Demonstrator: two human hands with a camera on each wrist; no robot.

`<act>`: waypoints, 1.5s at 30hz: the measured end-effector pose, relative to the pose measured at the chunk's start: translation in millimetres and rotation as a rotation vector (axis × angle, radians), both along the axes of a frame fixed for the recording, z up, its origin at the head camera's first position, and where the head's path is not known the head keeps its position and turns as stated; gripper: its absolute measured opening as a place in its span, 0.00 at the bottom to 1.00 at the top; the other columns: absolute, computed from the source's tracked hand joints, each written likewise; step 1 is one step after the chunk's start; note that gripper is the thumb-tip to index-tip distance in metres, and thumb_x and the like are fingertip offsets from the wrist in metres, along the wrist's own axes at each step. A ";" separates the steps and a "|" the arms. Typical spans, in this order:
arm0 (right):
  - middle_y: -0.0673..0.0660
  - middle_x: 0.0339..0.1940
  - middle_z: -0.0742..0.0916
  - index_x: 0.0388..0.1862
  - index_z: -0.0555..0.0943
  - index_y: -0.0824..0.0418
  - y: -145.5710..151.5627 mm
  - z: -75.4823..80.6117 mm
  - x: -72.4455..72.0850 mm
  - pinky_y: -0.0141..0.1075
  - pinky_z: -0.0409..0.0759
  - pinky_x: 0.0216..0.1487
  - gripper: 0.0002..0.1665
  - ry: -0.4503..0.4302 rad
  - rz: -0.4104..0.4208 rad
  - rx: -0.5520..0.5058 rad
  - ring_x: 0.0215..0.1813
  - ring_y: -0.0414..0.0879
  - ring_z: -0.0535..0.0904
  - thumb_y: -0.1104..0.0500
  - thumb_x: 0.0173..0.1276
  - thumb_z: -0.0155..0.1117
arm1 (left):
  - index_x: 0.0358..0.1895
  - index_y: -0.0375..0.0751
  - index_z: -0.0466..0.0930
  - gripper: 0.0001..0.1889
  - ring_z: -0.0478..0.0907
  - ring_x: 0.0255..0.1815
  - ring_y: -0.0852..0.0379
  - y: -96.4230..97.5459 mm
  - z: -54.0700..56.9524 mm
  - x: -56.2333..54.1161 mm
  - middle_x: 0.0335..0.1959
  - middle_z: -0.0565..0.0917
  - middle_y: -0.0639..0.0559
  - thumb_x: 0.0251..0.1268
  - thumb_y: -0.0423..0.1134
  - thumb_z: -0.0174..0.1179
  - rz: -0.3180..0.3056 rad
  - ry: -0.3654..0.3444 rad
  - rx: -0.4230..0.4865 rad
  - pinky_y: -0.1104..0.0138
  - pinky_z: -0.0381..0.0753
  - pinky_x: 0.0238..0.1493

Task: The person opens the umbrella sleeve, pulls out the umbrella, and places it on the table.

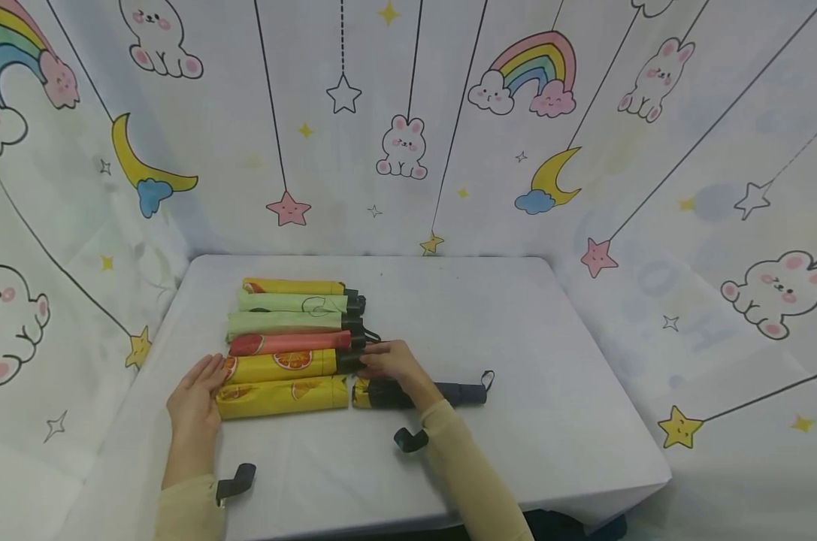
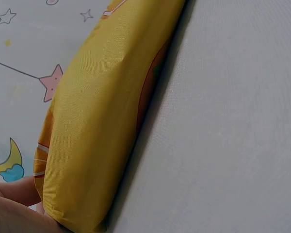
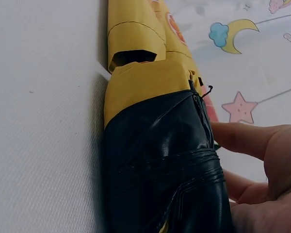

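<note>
Several folded umbrellas in sleeves lie side by side on the table. My left hand [image 1: 195,398] rests against the left ends of the two nearest yellow ones; its fingers touch the orange-print umbrella [image 1: 266,368]. The nearest yellow sleeve [image 1: 282,398] has an open, dark right end, seen in the right wrist view. Just right of that end lies a separate black-and-yellow folded umbrella [image 1: 462,393] with a wrist loop. My right hand [image 1: 397,364] reaches over this umbrella, fingertips at the dark handle end of the orange-print one. Its fingers look extended, partly hidden in the right wrist view.
Farther back in the row lie a red umbrella [image 1: 289,343], two light green umbrellas [image 1: 282,324] and another yellow umbrella [image 1: 293,286], handles pointing right. The white table [image 1: 516,315] is bordered by printed cloth behind and at both sides.
</note>
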State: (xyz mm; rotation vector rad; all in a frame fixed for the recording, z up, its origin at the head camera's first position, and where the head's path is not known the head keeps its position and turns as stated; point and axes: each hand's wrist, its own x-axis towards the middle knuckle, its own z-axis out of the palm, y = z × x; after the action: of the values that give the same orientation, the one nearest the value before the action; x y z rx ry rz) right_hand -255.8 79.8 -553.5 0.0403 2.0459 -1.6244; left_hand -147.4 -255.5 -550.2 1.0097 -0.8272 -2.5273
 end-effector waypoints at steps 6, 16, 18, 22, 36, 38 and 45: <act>0.60 0.42 0.92 0.62 0.83 0.68 1.9 -0.8 -1.2 0.41 0.89 0.53 0.26 -0.012 -0.007 -0.024 0.43 0.49 0.91 0.59 0.68 0.76 | 0.74 0.36 0.72 0.35 0.83 0.62 0.56 -0.2 -3.6 -0.2 0.44 0.92 0.49 0.63 0.14 0.63 0.029 0.010 0.016 0.69 0.84 0.57; 0.58 0.44 0.91 0.59 0.85 0.66 0.3 -3.3 -3.5 0.43 0.88 0.55 0.26 -0.039 -0.004 -0.042 0.44 0.50 0.91 0.56 0.66 0.79 | 0.72 0.34 0.75 0.34 0.86 0.58 0.54 1.2 -7.1 0.1 0.45 0.91 0.46 0.62 0.12 0.62 0.083 0.033 0.029 0.67 0.85 0.55; 0.58 0.45 0.91 0.60 0.84 0.67 -0.3 -3.5 -4.0 0.42 0.88 0.55 0.28 -0.042 -0.003 -0.040 0.44 0.49 0.91 0.55 0.65 0.80 | 0.70 0.33 0.76 0.33 0.87 0.56 0.55 0.9 -6.3 0.1 0.44 0.91 0.45 0.61 0.11 0.62 0.092 0.039 0.039 0.67 0.85 0.55; 0.59 0.44 0.91 0.62 0.83 0.69 -1.7 -4.1 -4.5 0.41 0.89 0.53 0.32 -0.042 0.013 -0.062 0.44 0.49 0.91 0.54 0.64 0.80 | 0.70 0.32 0.76 0.32 0.89 0.51 0.56 0.7 -4.3 0.6 0.42 0.92 0.46 0.62 0.11 0.62 0.091 0.043 0.040 0.68 0.84 0.56; 0.61 0.41 0.92 0.52 0.89 0.64 -0.4 -4.9 -3.1 0.41 0.90 0.50 0.22 -0.034 0.037 -0.113 0.42 0.49 0.91 0.52 0.65 0.80 | 0.74 0.35 0.73 0.36 0.86 0.59 0.54 -3.4 -6.2 -0.6 0.43 0.91 0.45 0.62 0.11 0.61 0.092 0.037 0.114 0.67 0.84 0.57; 0.62 0.40 0.92 0.51 0.89 0.64 0.2 -5.9 -3.1 0.42 0.90 0.50 0.22 -0.030 0.039 -0.137 0.42 0.50 0.91 0.52 0.65 0.80 | 0.74 0.35 0.72 0.36 0.86 0.59 0.54 -3.5 -6.3 -0.9 0.42 0.92 0.45 0.62 0.11 0.61 0.097 0.041 0.117 0.66 0.84 0.57; 0.66 0.42 0.92 0.52 0.89 0.66 1.8 -5.7 -2.9 0.43 0.90 0.51 0.20 -0.045 0.037 -0.200 0.44 0.52 0.91 0.55 0.67 0.78 | 0.71 0.35 0.76 0.34 0.84 0.61 0.53 -3.4 -6.5 -0.8 0.43 0.91 0.44 0.62 0.10 0.60 0.099 0.054 0.109 0.66 0.83 0.58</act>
State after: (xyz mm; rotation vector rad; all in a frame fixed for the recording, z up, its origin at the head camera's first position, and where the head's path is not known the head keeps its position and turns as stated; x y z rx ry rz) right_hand -258.7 81.6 -559.2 -0.0318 1.8311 -1.7809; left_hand -148.1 -258.9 -556.8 0.9851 -0.6145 -2.5269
